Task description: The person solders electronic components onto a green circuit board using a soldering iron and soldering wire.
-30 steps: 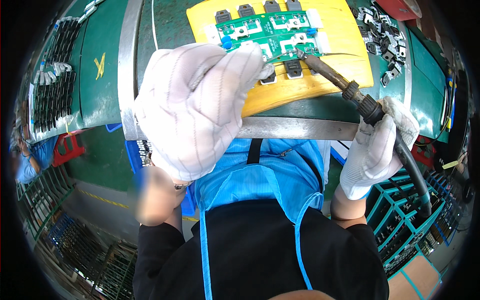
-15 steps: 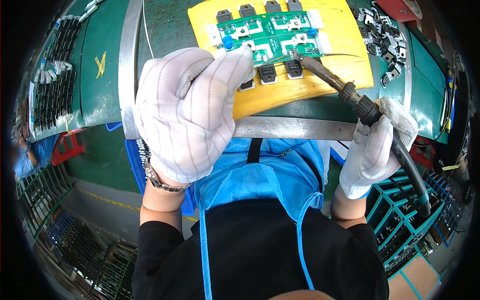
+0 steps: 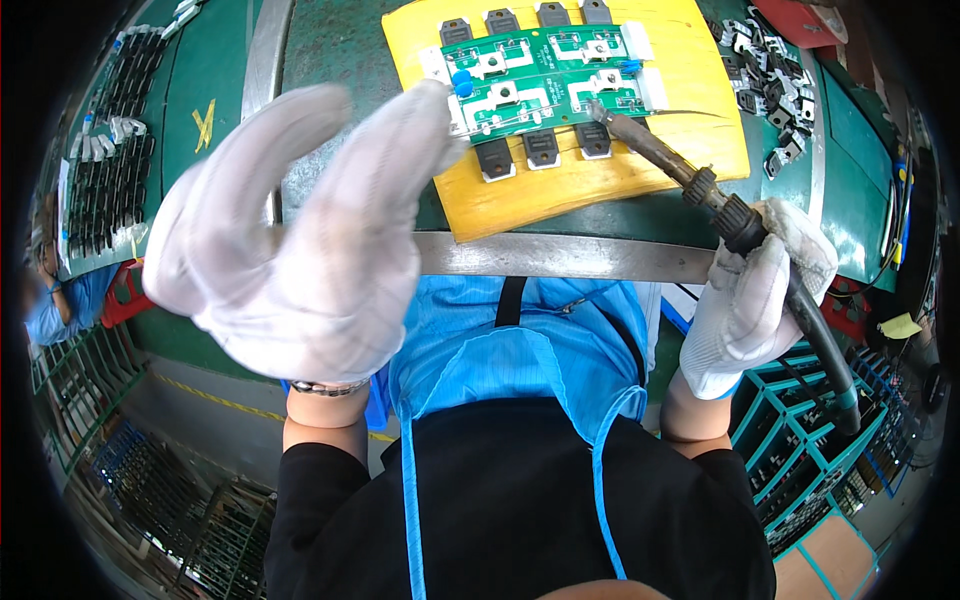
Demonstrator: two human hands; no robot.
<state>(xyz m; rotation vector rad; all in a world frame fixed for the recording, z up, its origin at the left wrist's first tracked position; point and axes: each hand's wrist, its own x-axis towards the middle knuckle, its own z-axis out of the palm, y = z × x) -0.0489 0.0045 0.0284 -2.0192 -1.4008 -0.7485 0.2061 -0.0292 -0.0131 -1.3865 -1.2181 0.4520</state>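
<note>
Wrapped around the handle of a soldering iron [image 3: 655, 152] is my gloved right hand [image 3: 752, 290]. The iron's tip meets the lower right part of a green circuit board [image 3: 540, 72]. Black flat components [image 3: 541, 148] stick out along the board's near and far edges, and a blue round component [image 3: 462, 82] sits at its left end. My gloved left hand [image 3: 300, 240] is open, its fingers spread and somewhat blurred, left of the board. Its index fingertip overlaps the board's left end in view; I cannot tell whether it touches.
Under the board lies a yellow pad [image 3: 560, 200] on a green bench with a metal front edge [image 3: 560, 255]. Loose black-and-silver parts [image 3: 770, 95] are heaped at the right. Rows of black components [image 3: 110, 190] line another green bench at the left. A person's blue sleeve [image 3: 75, 305] shows at far left.
My left hand has opened from a closed grip and drawn back to the left. The board and pad have shifted slightly right. The iron and my right hand stay nearly in place.
</note>
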